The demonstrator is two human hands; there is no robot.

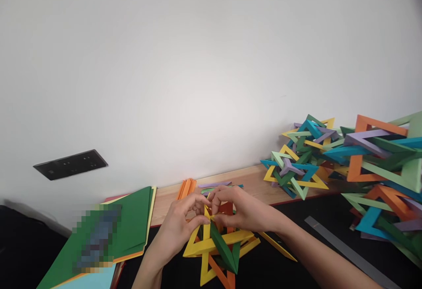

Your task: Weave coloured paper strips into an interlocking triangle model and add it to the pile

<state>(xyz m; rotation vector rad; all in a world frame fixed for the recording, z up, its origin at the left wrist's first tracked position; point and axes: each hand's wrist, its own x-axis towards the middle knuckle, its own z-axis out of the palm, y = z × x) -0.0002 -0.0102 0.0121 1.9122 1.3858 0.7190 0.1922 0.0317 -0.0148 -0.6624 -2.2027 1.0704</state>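
Yellow, green and orange folded strips interlock in a paper origami model (224, 249) at the lower middle of the head view. My left hand (180, 223) pinches the model's upper yellow point between thumb and fingers. From the other side, my right hand (239, 210) closes its thumb and fingertips on the same upper part, close to the left fingertips. The fingers partly cover the spot where they meet. A loose yellow folded strip (278, 247) lies on the black mat beneath my right forearm.
Finished multicoloured paper models (293, 170) crowd the right side. A grey ruler (346, 251) lies on the black mat. Orange folded strips (186, 188) and purple strips (216, 185) rest along the wooden strip by the wall. Green paper sheets (135, 223) are stacked at left, below a black socket panel (70, 164).
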